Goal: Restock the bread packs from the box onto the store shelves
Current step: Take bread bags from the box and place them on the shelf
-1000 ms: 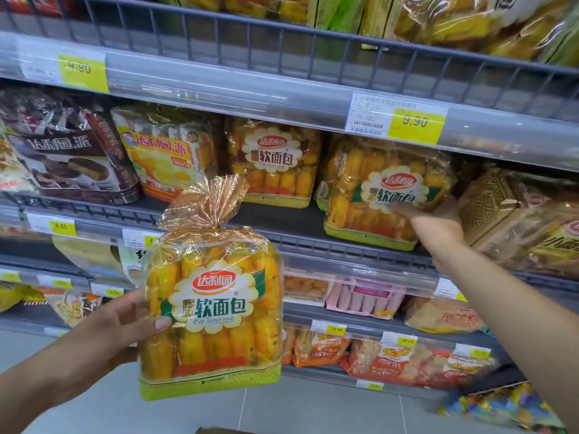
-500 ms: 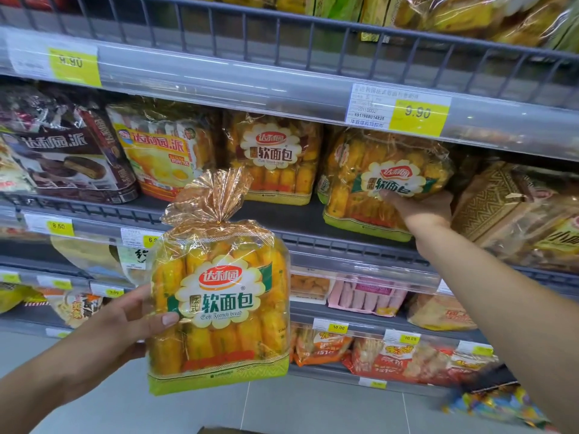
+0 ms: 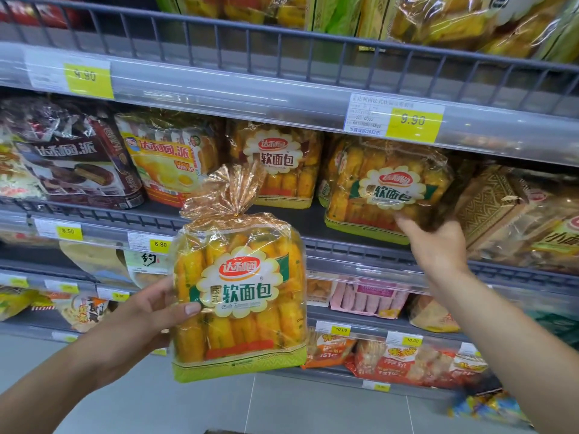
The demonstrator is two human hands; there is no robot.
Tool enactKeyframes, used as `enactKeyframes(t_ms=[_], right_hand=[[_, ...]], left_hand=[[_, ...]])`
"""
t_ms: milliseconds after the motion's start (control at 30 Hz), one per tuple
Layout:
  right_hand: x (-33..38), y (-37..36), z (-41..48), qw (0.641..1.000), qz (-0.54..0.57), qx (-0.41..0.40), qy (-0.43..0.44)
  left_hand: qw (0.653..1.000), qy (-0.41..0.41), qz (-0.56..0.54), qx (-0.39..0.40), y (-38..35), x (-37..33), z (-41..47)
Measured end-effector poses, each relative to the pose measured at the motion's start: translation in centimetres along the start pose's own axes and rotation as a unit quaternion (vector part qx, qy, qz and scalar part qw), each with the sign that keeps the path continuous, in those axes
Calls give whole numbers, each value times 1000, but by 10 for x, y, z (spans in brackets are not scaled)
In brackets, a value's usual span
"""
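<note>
My left hand grips a clear bread pack by its left side, thumb across the front. The pack holds yellow rolls, has a green base and stands upright in front of the shelves. On the middle shelf a matching bread pack leans slightly. My right hand holds its lower right corner, thumb on the front, with the fingers partly hidden behind it. A third such pack stands to the left on the same shelf.
A gap of bare shelf lies between the two shelved packs. Dark pie bags and yellow pie bags fill the left, brown patterned packs the right. A 9.90 price tag hangs above. Lower shelves hold snacks.
My right hand slid from the front of the shelved pack down to its lower right corner, and that pack now stands straighter. The held pack stayed almost still.
</note>
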State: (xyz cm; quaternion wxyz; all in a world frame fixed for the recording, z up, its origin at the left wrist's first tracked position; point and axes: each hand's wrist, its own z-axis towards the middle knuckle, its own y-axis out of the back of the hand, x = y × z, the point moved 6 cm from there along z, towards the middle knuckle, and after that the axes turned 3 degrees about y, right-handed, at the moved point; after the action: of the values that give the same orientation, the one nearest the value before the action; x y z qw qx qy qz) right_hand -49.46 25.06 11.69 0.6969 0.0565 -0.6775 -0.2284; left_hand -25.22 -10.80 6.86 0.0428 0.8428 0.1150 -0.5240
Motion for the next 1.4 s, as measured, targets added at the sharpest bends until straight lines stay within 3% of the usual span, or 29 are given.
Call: enactKeyframes(t_ms=[67,167,267,333,467,633,900,1067,1400], right_hand=[[8,0,-33,998,46,11,50],[24,-22,-77,986,40,115,117],[36,-58,-103,959,47,263,95],[41,-73,-109,945,94,310,49],[57,-82,-95,945,136,295,46],[78,-93,-77,950,134,271,73],[86,-113,-53,960,171,217,47],[88,-129,-42,959,191,207,34],[73,-157,-39,964,112,236,47]], left_hand=[[1000,2,-6,4,-4,-4,2],[1000,1,-16,6,-8,-17,9],[999,-25,-26,17,-13,-35,21],[998,-41,-39,10,-14,-49,28],[996,-70,-55,-12,-10,-79,47],[988,-116,-30,-99,-2,-106,78],[959,-180,22,-217,-2,-138,104],[951,-215,36,-218,-6,-145,120],[965,-185,43,-182,-4,-123,158]])
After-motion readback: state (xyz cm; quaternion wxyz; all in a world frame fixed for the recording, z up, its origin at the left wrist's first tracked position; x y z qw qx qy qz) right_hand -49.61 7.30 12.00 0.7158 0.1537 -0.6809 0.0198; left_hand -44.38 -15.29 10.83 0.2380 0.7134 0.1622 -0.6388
